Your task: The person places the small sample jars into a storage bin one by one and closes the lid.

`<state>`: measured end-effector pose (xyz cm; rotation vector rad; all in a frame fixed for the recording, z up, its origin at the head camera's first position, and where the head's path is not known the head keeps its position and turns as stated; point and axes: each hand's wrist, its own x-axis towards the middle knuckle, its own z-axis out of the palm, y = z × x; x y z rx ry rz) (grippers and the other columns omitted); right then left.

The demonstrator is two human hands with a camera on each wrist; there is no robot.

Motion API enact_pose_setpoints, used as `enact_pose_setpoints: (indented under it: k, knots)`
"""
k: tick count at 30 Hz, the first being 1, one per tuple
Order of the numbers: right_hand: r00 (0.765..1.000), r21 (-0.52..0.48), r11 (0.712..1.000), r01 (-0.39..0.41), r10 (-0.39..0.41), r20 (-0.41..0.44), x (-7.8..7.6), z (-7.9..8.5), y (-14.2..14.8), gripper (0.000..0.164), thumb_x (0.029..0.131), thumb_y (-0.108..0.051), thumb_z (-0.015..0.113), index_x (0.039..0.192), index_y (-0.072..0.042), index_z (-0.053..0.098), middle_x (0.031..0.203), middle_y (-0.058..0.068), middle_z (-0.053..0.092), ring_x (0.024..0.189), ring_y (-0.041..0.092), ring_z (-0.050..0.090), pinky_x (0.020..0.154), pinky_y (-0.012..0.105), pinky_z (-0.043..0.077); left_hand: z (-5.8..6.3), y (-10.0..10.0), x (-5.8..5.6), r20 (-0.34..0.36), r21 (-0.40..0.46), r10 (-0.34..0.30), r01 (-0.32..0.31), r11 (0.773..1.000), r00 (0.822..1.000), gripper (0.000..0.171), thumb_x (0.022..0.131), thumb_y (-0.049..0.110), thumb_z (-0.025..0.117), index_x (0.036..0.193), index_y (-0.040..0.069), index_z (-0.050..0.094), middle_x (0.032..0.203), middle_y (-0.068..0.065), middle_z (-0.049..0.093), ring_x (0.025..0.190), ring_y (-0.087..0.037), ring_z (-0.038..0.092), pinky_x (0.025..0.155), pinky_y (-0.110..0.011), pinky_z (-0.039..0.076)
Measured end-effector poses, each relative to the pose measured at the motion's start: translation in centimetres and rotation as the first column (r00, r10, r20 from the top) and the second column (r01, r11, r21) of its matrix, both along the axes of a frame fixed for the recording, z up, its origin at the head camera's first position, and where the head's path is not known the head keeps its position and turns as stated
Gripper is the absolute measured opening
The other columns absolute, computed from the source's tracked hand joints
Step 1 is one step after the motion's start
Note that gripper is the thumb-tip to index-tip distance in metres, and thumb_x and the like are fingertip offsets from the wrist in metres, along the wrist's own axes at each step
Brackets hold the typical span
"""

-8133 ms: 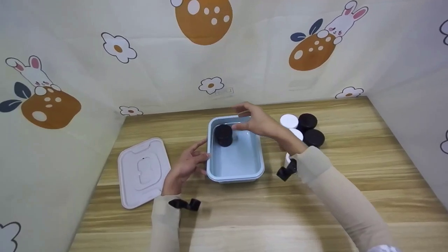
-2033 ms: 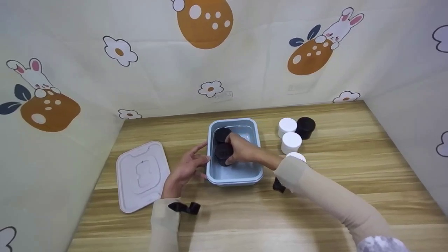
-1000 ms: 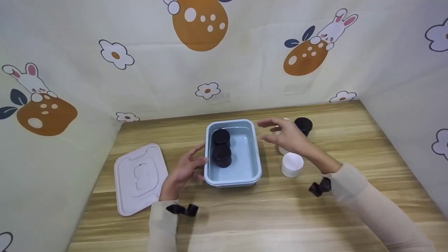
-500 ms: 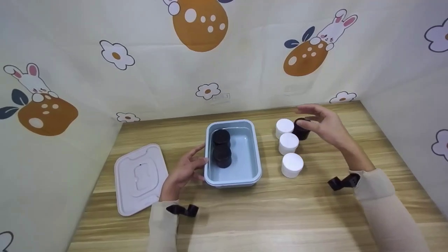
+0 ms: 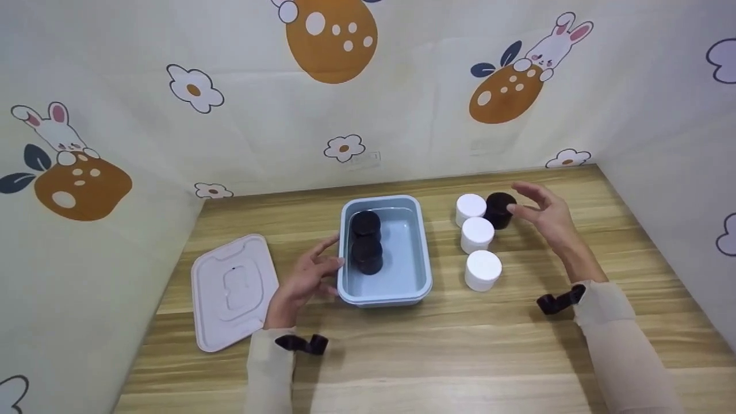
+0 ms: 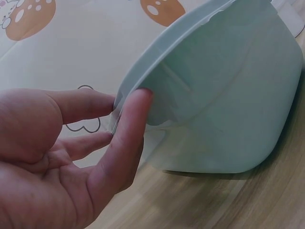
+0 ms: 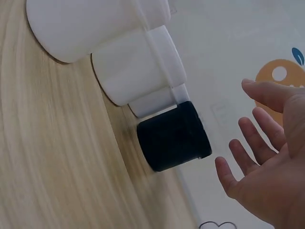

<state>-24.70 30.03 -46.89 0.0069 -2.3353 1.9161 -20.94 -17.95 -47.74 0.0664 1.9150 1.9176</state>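
In the head view, my left hand (image 5: 305, 279) rests against the left side of a light blue plastic box (image 5: 397, 298). The left wrist view has its straight fingers (image 6: 133, 119) touching the box's rim and outer wall. Two black lidded jars (image 5: 367, 247) stand one behind the other along the box's inner left side. On the right, my right hand (image 5: 549, 218) holds nothing; its thumb and fingers are spread just right of another black jar (image 5: 499, 210). The right wrist view shows a gap between those fingers and the black jar (image 7: 174, 136).
Three white lidded jars (image 5: 477, 234) stand in a line right of the box, the farthest beside the black jar. A pale lid (image 5: 236, 290) lies flat left of my left hand. A patterned cloth wall (image 5: 397, 115) rises behind the wood-grain table (image 5: 437, 356).
The right hand set a second black jar into the box, let go, and moved right to the black jar left outside. The left hand has stayed at the box.
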Motion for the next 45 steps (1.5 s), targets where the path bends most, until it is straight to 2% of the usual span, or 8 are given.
enact_pose_setpoints:
  k: [5,9,13,16,22,31,37,45]
  knots:
    - [0.999,-0.227,0.974,-0.005,0.016,0.047,-0.7,-1.0,0.6,0.071,0.088,-0.010,0.077,0.149,-0.005,0.043,0.138,-0.007,0.057,0.148,0.029,0.031,0.099,0.010,0.049,0.0,0.1,0.1,0.008,0.000,0.004,-0.004,1.000,1.000,0.066,0.097,0.011,0.063,0.156,0.016,0.034,0.107,-0.010,0.071,0.089,-0.017,0.069,0.051,-0.031,0.060]
    - [0.994,-0.172,0.985,-0.030,0.047,0.099,-1.1,-1.8,0.9,0.077,0.088,-0.014,0.077,0.154,-0.008,0.036,0.151,0.003,0.048,0.150,0.033,0.027,0.102,0.014,0.050,0.0,0.0,0.1,0.004,-0.004,-0.002,0.002,1.000,1.000,0.066,0.097,0.011,0.063,0.156,0.016,0.035,0.106,-0.009,0.071,0.091,-0.018,0.069,0.051,-0.031,0.060]
    - [0.989,-0.084,0.995,-0.049,0.061,0.138,-1.4,-2.5,0.9,0.082,0.088,-0.018,0.077,0.156,-0.010,0.032,0.162,0.014,0.033,0.151,0.032,0.027,0.123,0.031,0.034,0.0,0.0,0.1,0.004,0.008,-0.007,0.007,1.000,1.000,0.066,0.097,0.011,0.063,0.156,0.016,0.034,0.105,-0.008,0.070,0.091,-0.018,0.069,0.051,-0.031,0.060]
    - [0.985,-0.058,0.996,-0.061,0.069,0.158,-1.5,-2.9,0.9,0.084,0.088,-0.017,0.077,0.157,-0.009,0.030,0.163,0.016,0.030,0.152,0.032,0.027,0.128,0.044,0.025,0.0,0.0,0.1,0.002,0.011,-0.005,0.005,1.000,1.000,0.066,0.097,0.011,0.062,0.157,0.015,0.034,0.105,-0.008,0.070,0.091,-0.018,0.069,0.050,-0.031,0.060]
    - [0.978,-0.044,0.996,-0.079,0.086,0.191,-1.6,-3.3,0.6,0.084,0.089,-0.012,0.076,0.157,-0.006,0.027,0.164,0.019,0.026,0.152,0.035,0.027,0.127,0.039,0.028,0.1,0.1,0.2,-0.002,0.007,-0.002,0.002,1.000,1.000,0.067,0.097,0.011,0.062,0.157,0.016,0.034,0.111,-0.014,0.070,0.091,-0.018,0.069,0.050,-0.031,0.059]
    - [0.965,0.023,0.996,-0.083,0.075,0.250,-1.9,-3.3,0.4,0.091,0.088,-0.022,0.078,0.159,-0.008,0.023,0.164,0.018,0.026,0.151,0.034,0.029,0.124,0.034,0.033,0.1,0.0,0.0,-0.008,0.004,-0.020,0.020,1.000,1.000,0.067,0.097,0.011,0.062,0.157,0.012,0.032,0.110,-0.014,0.070,0.090,-0.017,0.069,0.052,-0.031,0.061]
    - [0.963,0.041,0.999,-0.035,0.023,0.269,-2.1,-3.4,0.2,0.093,0.085,-0.028,0.081,0.158,-0.009,0.026,0.162,0.018,0.031,0.148,0.033,0.034,0.125,0.040,0.030,0.1,0.0,-0.1,-0.014,0.009,-0.032,0.032,0.999,0.999,0.067,0.097,0.010,0.060,0.157,0.010,0.030,0.109,-0.013,0.071,0.090,-0.017,0.069,0.054,-0.031,0.062]
    - [0.967,0.037,0.999,0.040,-0.048,0.249,-1.9,-3.2,-0.2,0.090,0.083,-0.033,0.083,0.155,-0.009,0.035,0.157,0.018,0.040,0.144,0.029,0.040,0.121,0.032,0.037,0.2,0.0,-0.1,-0.018,-0.015,-0.017,0.017,1.000,1.000,0.066,0.097,0.010,0.061,0.157,0.013,0.033,0.113,-0.019,0.069,0.092,-0.021,0.070,0.054,-0.033,0.062]
